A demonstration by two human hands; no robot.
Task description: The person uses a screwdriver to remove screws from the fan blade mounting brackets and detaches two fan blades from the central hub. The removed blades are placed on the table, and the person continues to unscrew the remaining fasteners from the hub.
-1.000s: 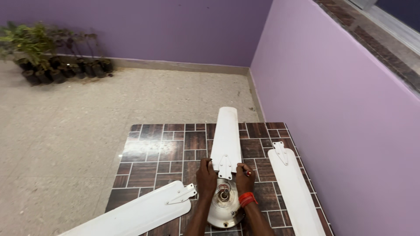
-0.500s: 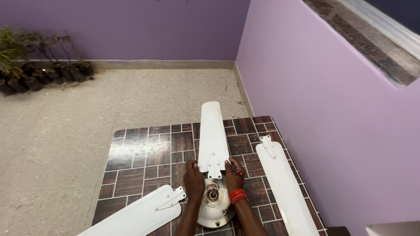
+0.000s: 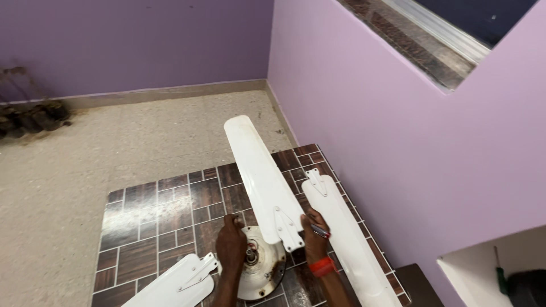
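Observation:
A round white fan motor (image 3: 263,274) lies on a brown tiled table (image 3: 148,216). My left hand (image 3: 230,247) grips the motor's left rim. My right hand (image 3: 315,234) holds the bracket end of a long white fan blade (image 3: 259,170). Its metal bracket (image 3: 287,228) hangs over the motor's right side, and the blade slants away to the upper left. A small metal tool with a red part, a bit of it showing, is tucked in my right fingers. A red band circles my right wrist.
A second white blade (image 3: 344,239) lies along the table's right edge by the lilac wall. A third blade (image 3: 176,284) lies at the lower left. Potted plants (image 3: 28,116) stand on the floor far left. A shelf at the lower right holds a green-handled screwdriver (image 3: 500,278).
The camera swung right. The middle blade now slants to the upper left instead of pointing straight away. My left hand left the blade's end for the motor's rim.

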